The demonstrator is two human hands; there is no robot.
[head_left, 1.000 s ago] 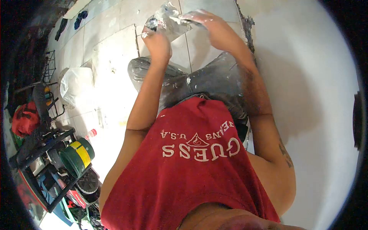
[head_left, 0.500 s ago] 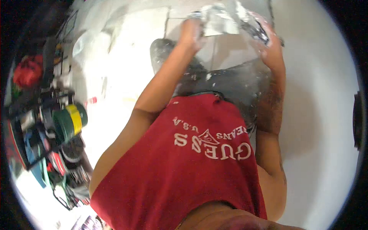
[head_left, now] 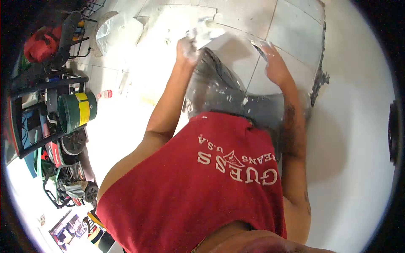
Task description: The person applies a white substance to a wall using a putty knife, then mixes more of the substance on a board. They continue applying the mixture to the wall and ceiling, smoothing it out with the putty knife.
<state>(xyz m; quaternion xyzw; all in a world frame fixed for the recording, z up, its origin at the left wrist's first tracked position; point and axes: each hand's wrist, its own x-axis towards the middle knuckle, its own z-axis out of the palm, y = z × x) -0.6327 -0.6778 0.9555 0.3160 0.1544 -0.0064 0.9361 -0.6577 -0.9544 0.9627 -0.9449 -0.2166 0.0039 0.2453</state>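
Observation:
My left hand [head_left: 188,51], smeared white and blurred, is closed on a white-coated object [head_left: 205,33] whose shape is hard to make out. It is in front of my knee, at the upper middle of the view. To its right, my right hand [head_left: 272,61] has white paste on the fingers and is closed round a thin, dark-edged flat tool [head_left: 260,50]. The two hands are apart. Below them are my grey trousers [head_left: 261,107], spotted with white.
Pale tiles [head_left: 295,25] cover the floor, with a white wall [head_left: 354,118] close on the right. At left lie a clear plastic sheet [head_left: 120,31], a bottle [head_left: 105,94], a dark green bucket with a yellow band [head_left: 83,108], a red bag [head_left: 42,44] and a black rack [head_left: 25,90].
My left hand has moved left and slightly down with the white-coated object. My right hand has moved left and down with its tool. The gap between the tools is wider, and the view has shifted.

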